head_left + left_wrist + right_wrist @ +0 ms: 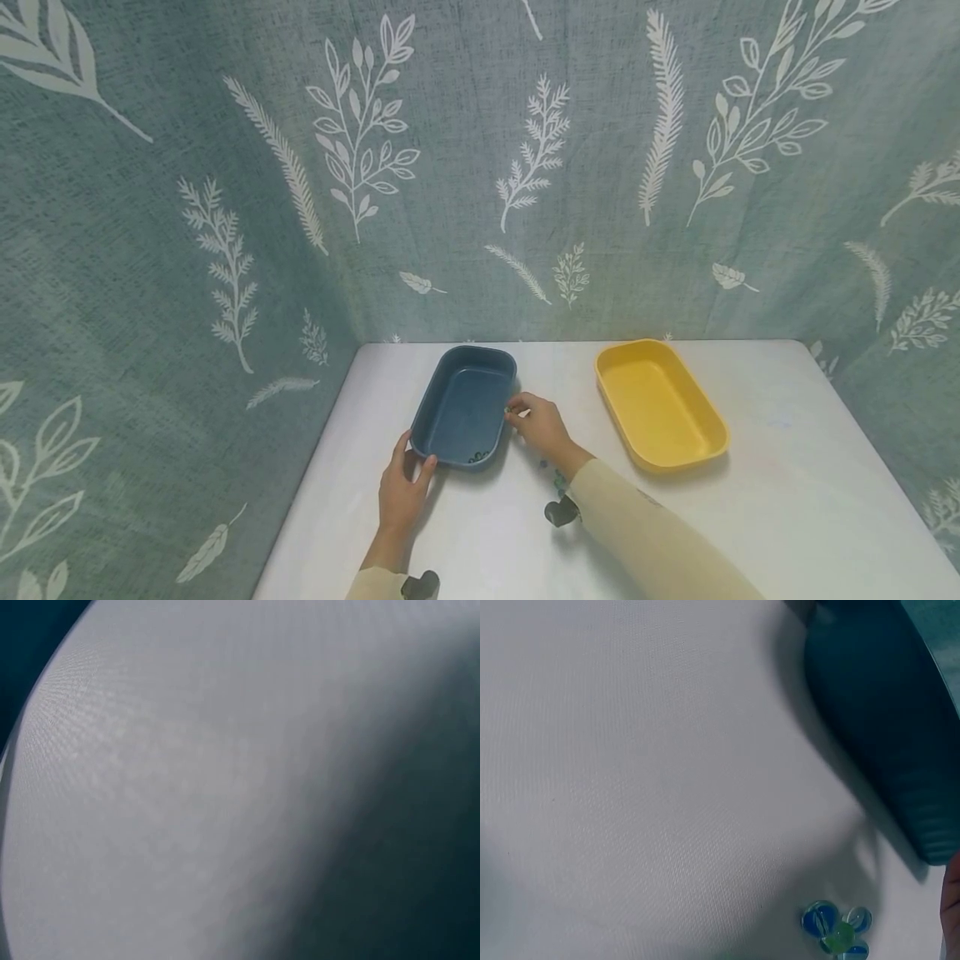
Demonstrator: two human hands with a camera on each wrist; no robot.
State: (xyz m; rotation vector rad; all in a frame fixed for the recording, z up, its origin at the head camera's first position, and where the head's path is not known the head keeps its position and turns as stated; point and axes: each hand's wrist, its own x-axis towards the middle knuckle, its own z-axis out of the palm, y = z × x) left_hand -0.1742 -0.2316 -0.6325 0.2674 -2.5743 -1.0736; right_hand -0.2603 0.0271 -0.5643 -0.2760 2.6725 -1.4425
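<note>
While right fingers (527, 401) pinch marble (507, 410), yellow tray (662, 402) stands apart.

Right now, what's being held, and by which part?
Left grip: blue tray, by its near-left corner. Right grip: apparently a marble, part unclear.

Head view — downward, wrist views — nearer tabletop (810, 467)

sleeves (652, 529): pale cream | wrist cameras (561, 512): dark, rounded, one per wrist
</note>
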